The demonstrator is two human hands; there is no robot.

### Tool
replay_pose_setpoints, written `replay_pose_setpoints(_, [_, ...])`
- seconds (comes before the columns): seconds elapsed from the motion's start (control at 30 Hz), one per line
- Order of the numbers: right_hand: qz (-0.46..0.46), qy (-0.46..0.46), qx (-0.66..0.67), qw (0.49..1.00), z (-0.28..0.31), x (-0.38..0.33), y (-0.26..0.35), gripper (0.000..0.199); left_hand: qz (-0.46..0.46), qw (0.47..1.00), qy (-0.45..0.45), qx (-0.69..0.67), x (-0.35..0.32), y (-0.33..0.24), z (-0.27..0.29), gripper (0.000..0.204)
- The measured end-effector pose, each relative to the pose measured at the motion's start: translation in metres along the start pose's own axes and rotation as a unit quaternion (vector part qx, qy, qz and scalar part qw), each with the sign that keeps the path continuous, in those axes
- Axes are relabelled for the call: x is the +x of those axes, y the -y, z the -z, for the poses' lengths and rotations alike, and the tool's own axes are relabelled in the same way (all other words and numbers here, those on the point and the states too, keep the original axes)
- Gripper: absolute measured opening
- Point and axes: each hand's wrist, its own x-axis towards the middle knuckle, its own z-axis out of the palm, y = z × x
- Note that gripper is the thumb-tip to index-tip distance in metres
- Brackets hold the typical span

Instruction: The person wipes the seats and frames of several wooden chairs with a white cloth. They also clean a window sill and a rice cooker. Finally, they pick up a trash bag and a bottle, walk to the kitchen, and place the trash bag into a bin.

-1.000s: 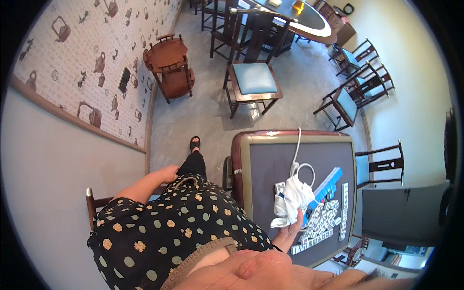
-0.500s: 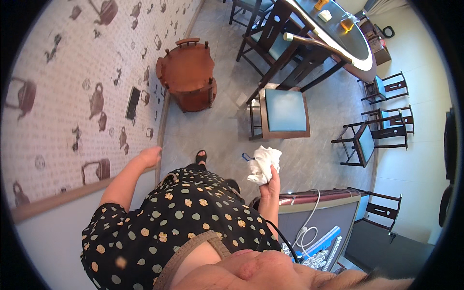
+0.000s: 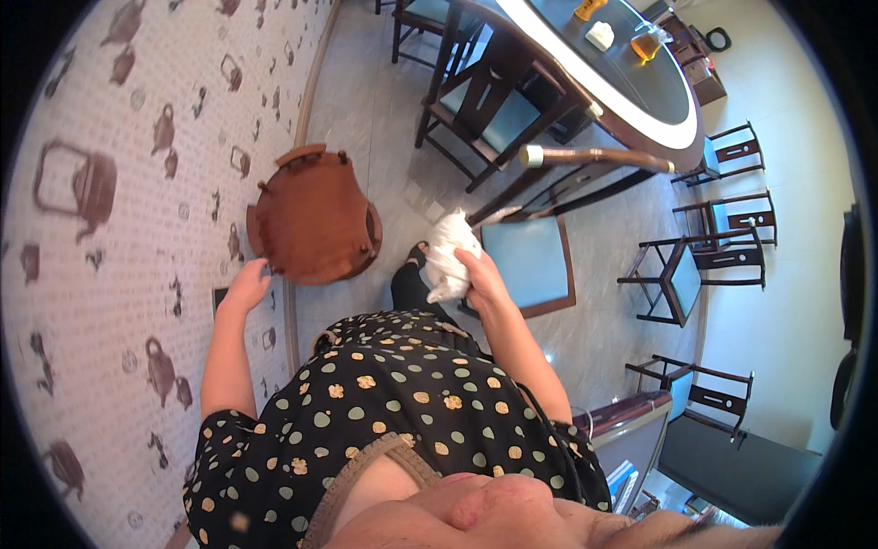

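Observation:
My right hand (image 3: 483,277) is closed round a crumpled white cloth (image 3: 447,258), its thumb lying across the top. The cloth is held up in front of the blue seat of a dark wooden chair (image 3: 526,263). To the left, my left hand (image 3: 245,287) hangs beside the patterned wall, with nothing seen in it and its fingers loosely extended. Just beyond those fingers stands a small reddish-brown wooden stand (image 3: 315,220) with a low rail and short posts at its edge. Whether the fingertips touch the stand, I cannot tell.
Ahead on the right is a round table (image 3: 631,78) with a dark glass top, holding a jug of amber liquid (image 3: 647,44) and a white item (image 3: 600,36). More chairs (image 3: 681,274) line the right wall. A dark red-edged case (image 3: 626,412) stands at the lower right.
I have moved forward, so the stand and chair appear nearer. My right hand has carried the cloth forward and left; my left hand is now close to the stand.

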Motion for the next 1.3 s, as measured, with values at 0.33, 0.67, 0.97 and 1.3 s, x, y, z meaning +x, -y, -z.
replay_pose_setpoints(0.33, [-0.062, 0.019, -0.140, 0.988, -0.007, 0.233, 0.068, 0.041, 0.004, 0.998, 0.028, -0.062, 0.129, -0.084, 0.056, 0.042])
replay_pose_setpoints(0.67, [-0.006, -0.192, 0.013, 0.981, 0.069, 0.315, 0.093, 0.037, -0.445, 0.887, -0.123, -0.022, 0.430, -0.369, 0.239, 0.058])
replay_pose_setpoints(0.97, [0.070, -0.464, 0.327, 0.820, 0.077, 0.466, 0.009, 0.041, -0.694, 0.643, 0.252, 0.205, 0.639, -0.498, 0.204, 0.098])
replay_pose_setpoints(1.3, [-0.053, -0.737, -0.065, 0.670, 0.134, 0.557, 0.020, 0.053, -0.642, 0.641, 0.320, 0.273, 0.647, -0.512, 0.188, 0.081])
